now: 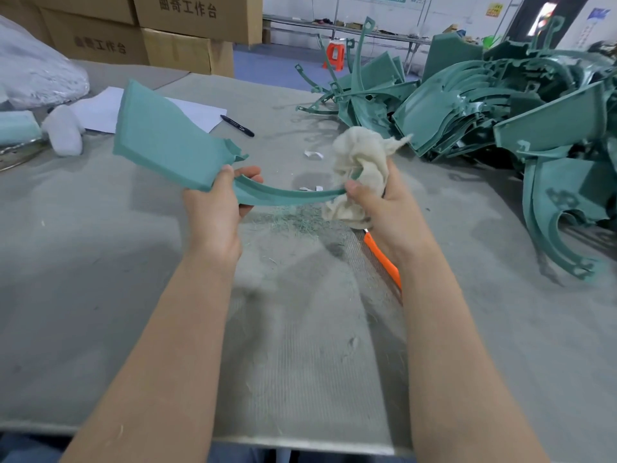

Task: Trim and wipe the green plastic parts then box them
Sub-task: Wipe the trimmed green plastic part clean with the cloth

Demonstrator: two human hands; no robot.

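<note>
My left hand (217, 208) grips a green plastic part (167, 142) where its wide flat panel narrows into a curved arm, holding it above the table. My right hand (377, 202) holds a crumpled cream cloth (364, 158) wrapped round the far end of that curved arm, thumb pressing on top. A large heap of green parts (500, 105) lies on the table at the right. An orange-handled tool (384, 259) lies on the table under my right wrist, its blade end hidden.
The grey cloth-covered table (300, 329) has green shavings below the part. A black marker (237, 126) and white paper (100, 110) lie at the back left beside a white bag (36, 71). Cardboard boxes (187, 31) stand behind.
</note>
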